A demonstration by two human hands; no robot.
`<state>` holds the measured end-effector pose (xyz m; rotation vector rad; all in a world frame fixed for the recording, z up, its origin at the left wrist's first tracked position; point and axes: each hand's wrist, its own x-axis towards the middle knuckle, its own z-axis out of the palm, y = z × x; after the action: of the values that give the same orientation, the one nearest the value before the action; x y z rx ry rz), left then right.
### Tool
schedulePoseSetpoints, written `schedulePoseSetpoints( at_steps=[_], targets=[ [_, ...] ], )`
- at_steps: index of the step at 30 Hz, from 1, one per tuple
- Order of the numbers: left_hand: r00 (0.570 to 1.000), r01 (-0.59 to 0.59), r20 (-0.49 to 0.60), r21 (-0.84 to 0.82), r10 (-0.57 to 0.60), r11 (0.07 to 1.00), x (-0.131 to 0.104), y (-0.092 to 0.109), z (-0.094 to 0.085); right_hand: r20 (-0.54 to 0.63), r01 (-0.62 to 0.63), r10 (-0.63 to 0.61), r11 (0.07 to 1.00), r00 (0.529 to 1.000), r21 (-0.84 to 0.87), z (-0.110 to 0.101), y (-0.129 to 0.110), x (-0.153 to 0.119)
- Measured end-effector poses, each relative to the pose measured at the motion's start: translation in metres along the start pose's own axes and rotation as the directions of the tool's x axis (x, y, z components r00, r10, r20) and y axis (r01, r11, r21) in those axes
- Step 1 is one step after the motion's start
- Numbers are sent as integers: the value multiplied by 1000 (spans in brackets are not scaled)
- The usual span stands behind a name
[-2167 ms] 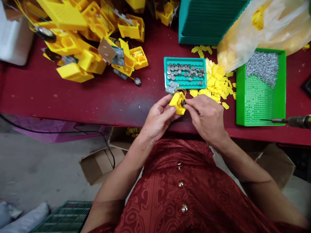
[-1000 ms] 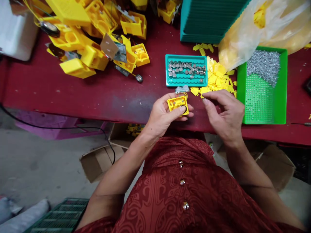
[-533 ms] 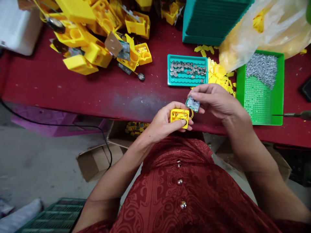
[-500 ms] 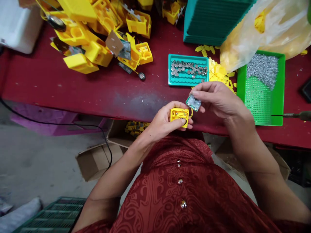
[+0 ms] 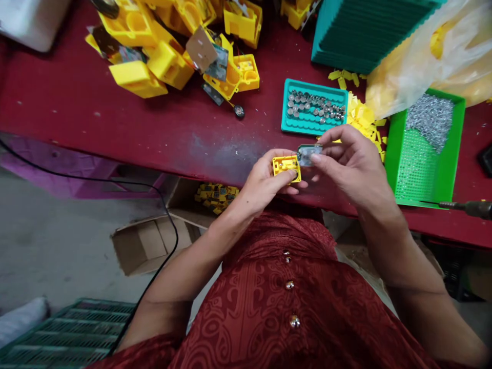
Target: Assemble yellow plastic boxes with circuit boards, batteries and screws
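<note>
My left hand (image 5: 269,177) grips a small yellow housing (image 5: 286,164) whose open side faces up, with the thumb on its lower right part. Inside the housing are small parts that I cannot make out well. Between thumb and fingers, my right hand (image 5: 342,161) pinches a small grey-green circuit board (image 5: 307,154). The board is held close to the right edge of the housing. Just beyond my hands lies a teal tray (image 5: 286,120) with many round metal cells (image 5: 307,105) in it.
Yellow housings (image 5: 138,79) with boards and wires are piled at the back left. Stacked teal trays (image 5: 369,36) and a plastic bag (image 5: 418,56) stand at the back. A green basket (image 5: 457,154) with screws and a screwdriver (image 5: 472,207) are at the right.
My right hand has turned the board, which now lies flatter and closer beside the housing. The view has shifted, so the basket and trays appear further right.
</note>
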<state>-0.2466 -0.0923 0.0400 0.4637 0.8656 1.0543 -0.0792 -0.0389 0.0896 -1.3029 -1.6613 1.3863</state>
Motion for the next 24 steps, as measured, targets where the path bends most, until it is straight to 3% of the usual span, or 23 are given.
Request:
schedulePoseSetpoints(
  at_steps=[4, 7, 10, 13, 16, 19, 24],
  targets=[
    [1000, 14, 15, -86, -13, 996, 1, 0, -4, -106, 77, -85, 994, 991, -78, 13, -4, -10],
    [996, 45, 79, -186, -31, 982, 1, 2, -12, -123, 139, -173, 959, 977, -246, 22, -10, -21],
    [986, 95, 158, -251, -56, 963, -3, 6, -18, -7, 307, -357, 812, 934, -497, 25, -11, -32],
    [976, 157, 189, -260, -109, 953, -8, 12, -19, 140, 431, -438, 687, 888, -585, 22, -10, -37],
    [973, 149, 206, -220, -104, 964, -12, 15, -14, 54, 325, -362, 748, 930, -578, 20, -13, -36],
    [983, 54, 179, -116, -33, 992, -13, 12, -7, -68, 214, -290, 826, 954, -522, 20, -20, -29],
    [992, -60, 109, 28, 56, 998, -8, 2, -3, -43, 255, -327, 807, 944, -533, 21, -33, -23]
  ],
)
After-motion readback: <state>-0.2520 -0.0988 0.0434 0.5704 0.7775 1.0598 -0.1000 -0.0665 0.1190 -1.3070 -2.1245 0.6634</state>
